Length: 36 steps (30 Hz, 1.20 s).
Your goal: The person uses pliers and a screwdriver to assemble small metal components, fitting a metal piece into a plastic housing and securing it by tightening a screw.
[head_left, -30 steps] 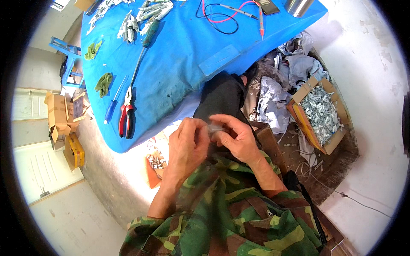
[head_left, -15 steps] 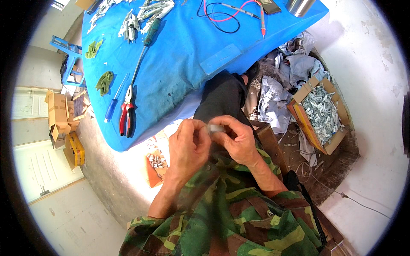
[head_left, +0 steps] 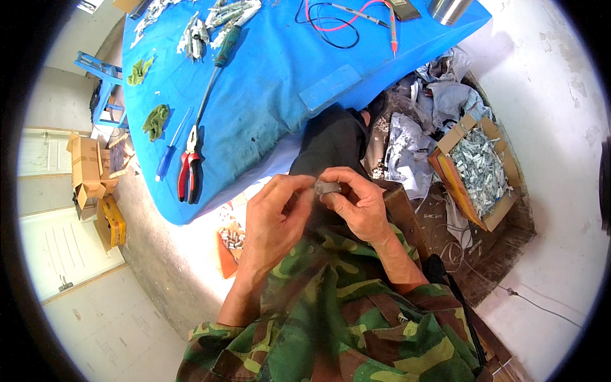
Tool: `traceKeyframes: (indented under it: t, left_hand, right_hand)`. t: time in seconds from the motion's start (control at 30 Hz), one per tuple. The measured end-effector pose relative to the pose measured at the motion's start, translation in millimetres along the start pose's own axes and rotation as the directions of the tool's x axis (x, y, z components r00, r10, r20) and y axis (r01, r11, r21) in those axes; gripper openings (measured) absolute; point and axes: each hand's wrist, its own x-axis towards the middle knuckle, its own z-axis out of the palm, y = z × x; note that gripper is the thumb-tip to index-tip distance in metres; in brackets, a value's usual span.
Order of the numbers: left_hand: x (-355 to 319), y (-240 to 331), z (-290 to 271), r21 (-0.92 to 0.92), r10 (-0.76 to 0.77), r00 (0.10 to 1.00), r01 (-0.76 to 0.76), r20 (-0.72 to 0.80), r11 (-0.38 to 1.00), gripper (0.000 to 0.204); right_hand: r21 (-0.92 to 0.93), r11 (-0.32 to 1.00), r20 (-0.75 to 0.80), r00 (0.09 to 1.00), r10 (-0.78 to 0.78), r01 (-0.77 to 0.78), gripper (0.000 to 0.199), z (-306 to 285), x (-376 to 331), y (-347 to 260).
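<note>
On the blue bench (head_left: 273, 95) at my left lie red-handled pliers (head_left: 188, 167) and a long screwdriver (head_left: 213, 76). My left hand (head_left: 275, 219) and right hand (head_left: 358, 202) are together over my lap, fingertips clamped on a small grey part (head_left: 328, 187) between them. Compared with one second ago, both hands remain closed on it, with little change in position. A cardboard box (head_left: 480, 169) of metal pieces sits at right.

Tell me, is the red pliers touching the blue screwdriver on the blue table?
Apart. The head view shows the red pliers lying beside the blue screwdriver, with a strip of blue table visible between them.
</note>
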Motion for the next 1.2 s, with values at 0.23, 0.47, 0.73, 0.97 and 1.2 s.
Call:
traceKeyframes:
  t: [0.23, 0.47, 0.73, 0.97, 1.2]
  left_hand:
    - [-0.4, -5.2, 1.3, 0.069, 0.077, 0.997, -0.079, 0.032, 0.994, 0.016]
    - [-1.4, -12.0, 5.9, 0.172, 0.133, 0.99, -0.137, 0.035, 0.976, 0.02]
    - [-4.2, -8.7, 12.4, 0.155, 0.026, 1.0, -0.024, -0.014, 0.988, 0.019]
    - [-6.3, -3.3, 8.2, 0.111, -0.045, 0.998, 0.049, -0.035, 0.993, 0.014]
    - [-7.5, 3.5, 0.7, -0.011, -0.122, 0.992, 0.122, -0.034, 0.992, 0.004]
  right_hand:
    - [-0.061, 0.998, 0.016, 1.0, -0.026, 0.027, 0.032, 0.8, 0.1, 2.0]
    - [-0.087, 0.996, 0.007, 1.0, -0.004, 0.005, 0.032, 2.5, 0.5, 1.1]
    - [-0.091, 0.996, -0.056, 0.998, -0.02, 0.015, 0.03, 6.5, -2.8, 5.7]
    - [0.087, 0.995, -0.169, 0.984, 0.054, -0.039, 0.03, 0.8, -0.5, 9.1]
    - [0.203, 0.978, -0.119, 0.99, 0.077, -0.051, 0.031, -6.2, 0.1, 12.2]
